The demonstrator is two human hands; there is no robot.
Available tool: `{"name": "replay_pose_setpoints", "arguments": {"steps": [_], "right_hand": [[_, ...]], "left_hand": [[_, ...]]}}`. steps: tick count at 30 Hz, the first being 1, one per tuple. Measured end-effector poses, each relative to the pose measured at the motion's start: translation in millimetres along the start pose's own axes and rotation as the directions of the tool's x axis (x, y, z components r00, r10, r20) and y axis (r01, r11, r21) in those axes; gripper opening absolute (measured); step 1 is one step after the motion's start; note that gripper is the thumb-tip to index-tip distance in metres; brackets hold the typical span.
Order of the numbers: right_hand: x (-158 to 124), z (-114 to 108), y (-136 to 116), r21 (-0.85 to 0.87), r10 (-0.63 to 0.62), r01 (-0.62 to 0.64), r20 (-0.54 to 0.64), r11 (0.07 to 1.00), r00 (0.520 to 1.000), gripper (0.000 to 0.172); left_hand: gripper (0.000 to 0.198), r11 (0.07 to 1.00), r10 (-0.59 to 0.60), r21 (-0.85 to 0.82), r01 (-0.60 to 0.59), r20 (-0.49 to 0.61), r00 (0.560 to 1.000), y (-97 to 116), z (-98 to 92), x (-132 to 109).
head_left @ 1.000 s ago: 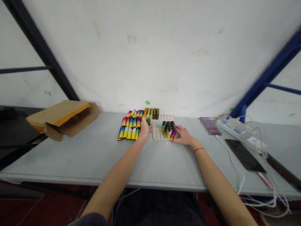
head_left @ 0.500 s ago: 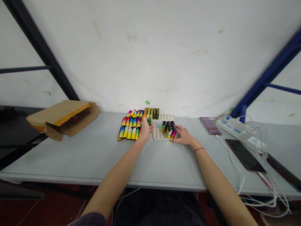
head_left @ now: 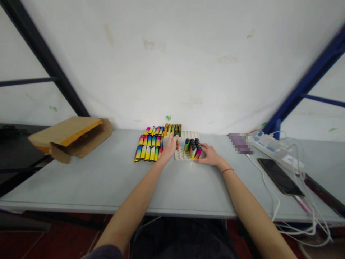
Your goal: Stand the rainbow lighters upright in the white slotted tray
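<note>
My left hand [head_left: 170,146] is closed around a lighter with a dark top [head_left: 175,135], mostly hidden by the fingers, above the left part of a white holed tray [head_left: 182,154]. Several colourful lighters [head_left: 193,146] stand upright in that tray, dark tops up. Around the tray's right end, my right hand [head_left: 211,155] clasps with its thumb at the front and fingers behind, beside the lighters. Left of my left hand, shiny multicoloured lighters [head_left: 147,152] lie in stacked rows. Behind it is a block of upright pieces with yellowish and dark round ends [head_left: 172,128].
A second white holed tray [head_left: 190,134] lies near the wall. An opened cardboard box [head_left: 67,135] rests at the left. Toward the right are a phone [head_left: 280,176], a power strip [head_left: 277,149], white cables [head_left: 265,180] and a blurred-out purplish item [head_left: 240,143].
My left hand has moved slightly right with the lighter, to the tray's left part, and its fingers have turned. My right hand stays at the tray's right end.
</note>
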State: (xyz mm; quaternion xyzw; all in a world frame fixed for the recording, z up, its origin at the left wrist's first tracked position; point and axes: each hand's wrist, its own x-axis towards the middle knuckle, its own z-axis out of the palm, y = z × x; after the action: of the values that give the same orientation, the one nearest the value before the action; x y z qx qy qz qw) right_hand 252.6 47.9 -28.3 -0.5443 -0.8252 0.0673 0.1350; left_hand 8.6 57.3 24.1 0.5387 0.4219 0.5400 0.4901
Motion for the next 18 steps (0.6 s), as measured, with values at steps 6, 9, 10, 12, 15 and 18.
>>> {"name": "replay_pose_setpoints", "arguments": {"steps": [6, 9, 10, 12, 15, 18], "right_hand": [[0, 2, -3, -0.005, 0.03, -0.03, -0.062, 1.0, 0.998, 0.085], [0, 2, -4, -0.009, 0.037, -0.037, -0.047, 0.999, 0.998, 0.085], [1, 2, -4, -0.01, 0.039, -0.039, -0.043, 0.999, 0.998, 0.086], [1, 2, -4, -0.008, 0.041, -0.042, -0.04, 0.999, 0.998, 0.086], [1, 3, -2, -0.003, 0.038, -0.038, -0.04, 0.999, 0.998, 0.085], [1, 4, -2, 0.0, 0.033, -0.033, -0.035, 0.999, 0.999, 0.083]], "left_hand": [[0.028, 0.877, 0.284, 0.327, -0.351, 0.238, 0.929, -6, -7.2, 4], [0.029, 0.869, 0.261, 0.335, -0.364, 0.313, 0.913, -9, -9.1, 6], [0.028, 0.878, 0.249, 0.325, -0.352, 0.317, 0.915, -10, -9.1, 5], [0.026, 0.895, 0.226, 0.305, -0.325, 0.318, 0.921, -12, -8.4, 4], [0.021, 0.904, 0.193, 0.304, -0.301, 0.338, 0.921, -13, -6.8, 1], [0.02, 0.888, 0.198, 0.329, -0.32, 0.354, 0.914, -14, -5.4, -1]]}}
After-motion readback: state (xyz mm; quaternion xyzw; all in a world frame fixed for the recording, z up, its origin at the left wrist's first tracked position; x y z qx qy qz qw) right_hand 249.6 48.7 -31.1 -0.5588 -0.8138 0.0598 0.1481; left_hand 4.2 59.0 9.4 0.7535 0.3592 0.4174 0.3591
